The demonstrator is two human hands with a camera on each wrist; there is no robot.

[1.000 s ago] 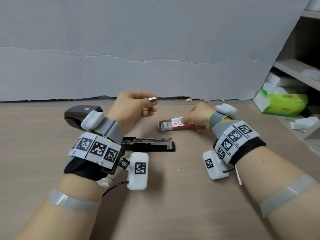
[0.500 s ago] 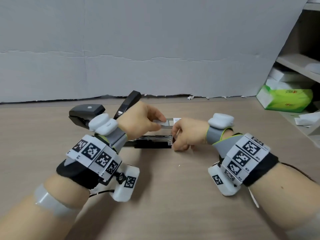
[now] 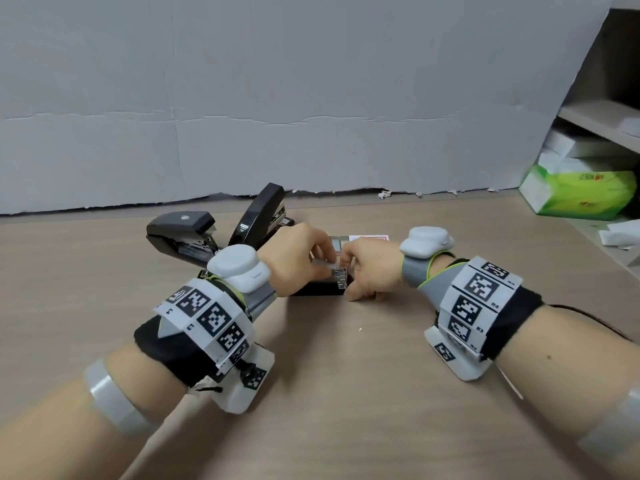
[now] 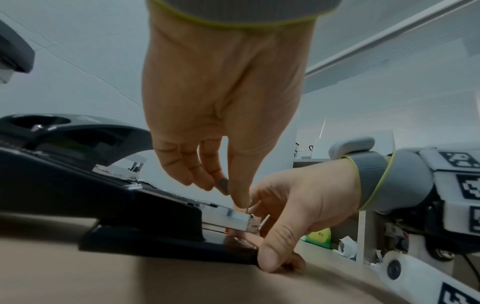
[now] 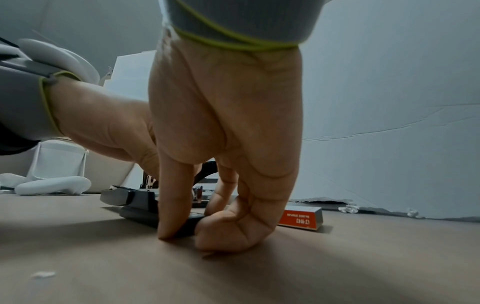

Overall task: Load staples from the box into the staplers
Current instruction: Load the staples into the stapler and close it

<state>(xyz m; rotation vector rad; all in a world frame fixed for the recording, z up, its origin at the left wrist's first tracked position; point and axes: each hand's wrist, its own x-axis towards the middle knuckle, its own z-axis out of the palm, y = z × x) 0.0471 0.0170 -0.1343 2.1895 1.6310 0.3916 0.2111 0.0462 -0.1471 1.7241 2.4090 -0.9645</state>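
Observation:
A black stapler [image 3: 263, 216] lies with its lid swung up and its base [image 4: 116, 207] running under my left hand. My left hand [image 3: 323, 268] pinches a short silver staple strip [image 3: 322, 263] just over the front end of the metal magazine [image 4: 231, 219]. My right hand [image 3: 346, 282] grips the front tip of the stapler's base, thumb [image 5: 171, 205] on the near side, the other fingers curled against the table. The red and white staple box [image 3: 367, 239] lies just behind both hands, also seen as the orange box [image 5: 301, 219]. A second black stapler [image 3: 180, 233] sits at the back left.
A grey paper backdrop [image 3: 311, 98] closes off the table's far edge. A green tissue pack [image 3: 581, 195] and white papers sit at the right by shelves. Bare wooden tabletop [image 3: 346, 375] spreads in front of the hands.
My left hand came down from mid-air with the staple strip to the stapler's magazine. My right hand left the staple box and took hold of the stapler's front end.

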